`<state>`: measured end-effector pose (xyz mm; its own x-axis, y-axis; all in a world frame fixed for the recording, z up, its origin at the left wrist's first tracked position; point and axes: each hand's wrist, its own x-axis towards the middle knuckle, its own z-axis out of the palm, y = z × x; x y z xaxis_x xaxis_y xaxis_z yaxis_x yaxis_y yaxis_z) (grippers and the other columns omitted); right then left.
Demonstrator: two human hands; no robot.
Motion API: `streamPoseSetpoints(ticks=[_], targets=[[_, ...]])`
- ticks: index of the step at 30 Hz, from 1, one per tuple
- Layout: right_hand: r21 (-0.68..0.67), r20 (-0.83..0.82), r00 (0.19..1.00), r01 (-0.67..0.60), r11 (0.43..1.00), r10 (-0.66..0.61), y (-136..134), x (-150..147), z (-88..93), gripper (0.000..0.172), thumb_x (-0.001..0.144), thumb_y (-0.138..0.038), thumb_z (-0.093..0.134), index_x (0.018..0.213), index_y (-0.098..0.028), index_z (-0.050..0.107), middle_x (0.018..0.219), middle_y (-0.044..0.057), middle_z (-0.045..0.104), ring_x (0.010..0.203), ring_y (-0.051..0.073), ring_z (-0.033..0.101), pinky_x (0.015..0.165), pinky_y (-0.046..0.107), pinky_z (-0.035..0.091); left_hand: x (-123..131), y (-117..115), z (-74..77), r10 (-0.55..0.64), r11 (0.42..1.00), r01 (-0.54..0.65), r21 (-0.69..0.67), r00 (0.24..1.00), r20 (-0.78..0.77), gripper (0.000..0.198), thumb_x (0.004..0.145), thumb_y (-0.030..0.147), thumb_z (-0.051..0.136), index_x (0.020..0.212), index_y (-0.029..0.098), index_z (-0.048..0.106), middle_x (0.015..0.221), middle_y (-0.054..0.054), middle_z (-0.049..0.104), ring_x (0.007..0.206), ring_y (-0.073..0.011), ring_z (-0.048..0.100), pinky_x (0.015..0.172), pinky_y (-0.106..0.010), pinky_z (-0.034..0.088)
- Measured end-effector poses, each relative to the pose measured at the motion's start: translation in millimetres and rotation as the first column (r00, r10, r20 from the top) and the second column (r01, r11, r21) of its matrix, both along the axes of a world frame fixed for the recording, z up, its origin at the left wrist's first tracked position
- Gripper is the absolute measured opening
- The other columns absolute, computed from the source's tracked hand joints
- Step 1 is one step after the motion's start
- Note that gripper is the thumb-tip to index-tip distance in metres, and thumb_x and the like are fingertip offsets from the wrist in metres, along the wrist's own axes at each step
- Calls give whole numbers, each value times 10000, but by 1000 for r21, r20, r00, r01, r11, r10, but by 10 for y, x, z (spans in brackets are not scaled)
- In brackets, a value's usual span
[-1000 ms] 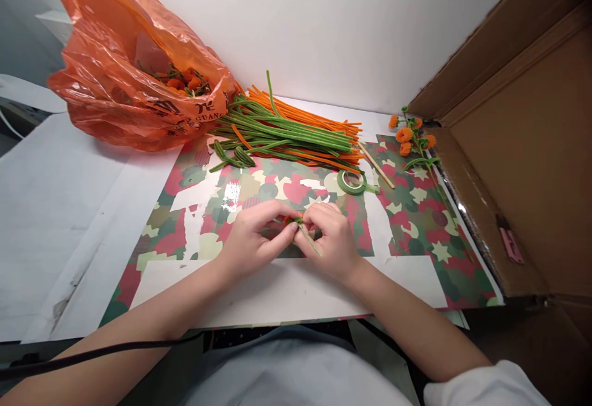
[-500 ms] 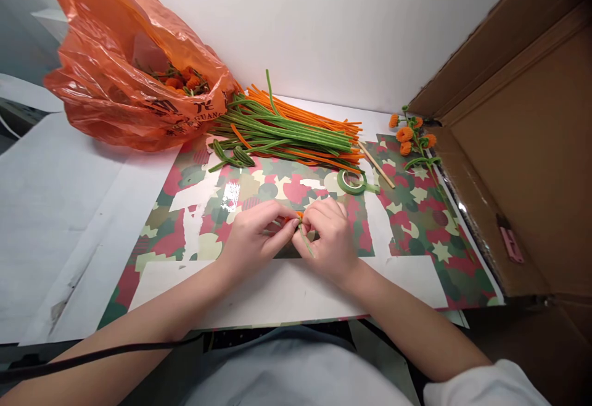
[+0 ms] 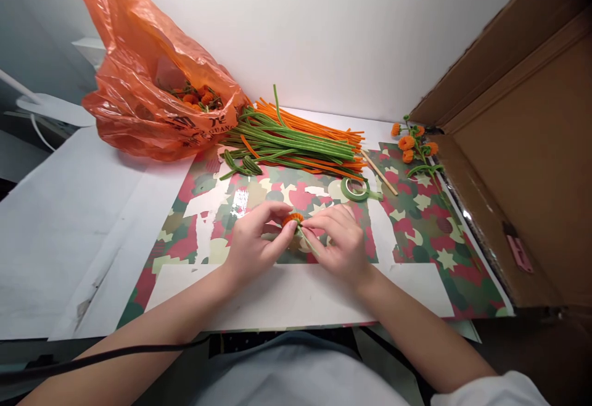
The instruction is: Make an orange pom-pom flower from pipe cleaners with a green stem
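An orange flower head [image 3: 293, 218] made of fuzzy stem sits between my hands, over the near middle of the patterned mat. My left hand [image 3: 259, 236] pinches it between thumb and fingers from the left. From its base a thin green stem [image 3: 309, 240] runs down to the right. My right hand [image 3: 340, 239] has thumb and fingers closed on this stem, close beside the flower. Beyond my hands, a roll of green tape [image 3: 354, 189] lies on the mat.
Green fuzzy stems [image 3: 300, 137] and orange ones [image 3: 319, 123] lie in a pile behind. An orange plastic bag [image 3: 161, 110] holds orange flowers at the left. A wooden stick [image 3: 380, 173], a flower sprig [image 3: 407, 142], a cardboard box [image 3: 522, 178] and a pink cutter [image 3: 518, 252] are at the right.
My right hand has drawn slightly away from my left, and more of the orange flower shows between them. The whole view has shifted a little, so the scene sits farther right and lower.
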<state>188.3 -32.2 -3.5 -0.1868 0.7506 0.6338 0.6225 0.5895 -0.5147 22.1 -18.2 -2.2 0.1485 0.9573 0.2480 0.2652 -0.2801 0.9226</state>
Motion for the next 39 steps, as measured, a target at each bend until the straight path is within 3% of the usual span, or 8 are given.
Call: streamPoseSetpoints(ticks=[6,14,18,21,24,28,34,39], targets=[[84,19,1000,-12,996,10,11,4,-7,81,849,-164,610,841,-227,660,734,11,688,677,161,588,662,340,377,-11,-4,17,-16,1000,16,-1,1000,-3,89,808,228,626,890,195,622,801,-13,654,673,-129,629,555,-214,561],[57,-62,998,7,998,-4,3,-22,5,83,841,-200,615,776,-226,660,697,5,670,636,152,578,645,338,381,-58,-6,23,-86,991,91,-96,994,62,169,813,295,616,949,195,631,851,-36,644,758,-169,637,620,-252,560],[-40,-239,971,-27,999,17,-2,-25,30,61,818,-189,632,772,-221,657,686,4,646,637,156,579,644,334,428,-99,27,29,-234,916,298,-269,941,245,313,833,388,592,1095,219,621,997,-68,642,887,-207,634,720,-297,571],[-140,-403,915,-96,986,32,2,-35,12,45,800,-183,647,770,-216,656,706,8,639,676,160,592,643,320,470,-97,53,50,-260,844,408,-347,879,400,352,797,411,654,1089,215,631,957,-64,651,830,-190,638,718,-296,570],[-213,-498,867,-144,966,19,15,-52,-25,38,789,-184,661,760,-209,657,718,11,634,697,156,594,622,291,489,-84,70,62,-199,850,378,-366,875,442,307,771,381,709,1015,204,650,847,-36,655,706,-145,628,675,-266,553],[-237,-462,886,-90,967,-30,38,-18,-13,73,772,-209,689,840,-213,662,764,15,647,710,164,594,630,292,494,-112,100,41,-126,879,302,-370,893,431,304,747,404,732,962,199,665,766,-9,646,648,-137,619,655,-269,544],[-25,-222,975,2,1000,-7,104,158,75,80,843,-146,612,829,-215,649,714,-10,676,694,159,612,743,347,404,-212,187,-19,10,951,115,-286,917,399,260,777,378,696,950,188,660,698,12,620,609,-116,582,618,-241,518],[75,-91,996,6,997,0,125,211,58,66,872,-175,617,829,-217,645,731,-9,685,701,144,607,800,354,347,-216,238,-71,47,968,52,-244,923,382,290,756,401,679,930,171,651,620,27,594,541,-111,559,561,-239,505]])
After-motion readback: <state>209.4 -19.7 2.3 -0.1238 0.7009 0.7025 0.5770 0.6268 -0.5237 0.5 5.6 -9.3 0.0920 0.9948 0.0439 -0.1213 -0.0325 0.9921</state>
